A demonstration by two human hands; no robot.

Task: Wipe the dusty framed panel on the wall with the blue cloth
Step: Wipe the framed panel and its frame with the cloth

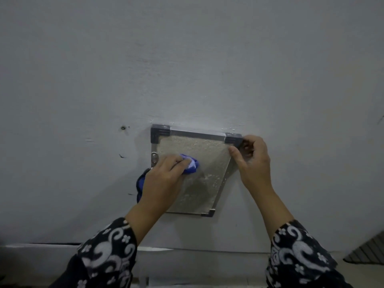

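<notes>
The square, speckled grey panel in its metal frame with dark corner caps (193, 163) hangs on the pale grey wall (187, 59) between your hands. Your left hand (164, 179) presses the bunched blue cloth (191, 166) against its face; your right hand (252, 161) pinches the upper right corner.

Two bare hands reach in from the bottom of the frame, the left hand (164, 179) at lower centre-left and the right hand (252, 161) at centre-right. Both forearms are uncovered past the wrist. Below that come loose sleeves (108, 252) — black fabric printed with pale grey-white swirls and small flowers — matching on both arms.
</notes>
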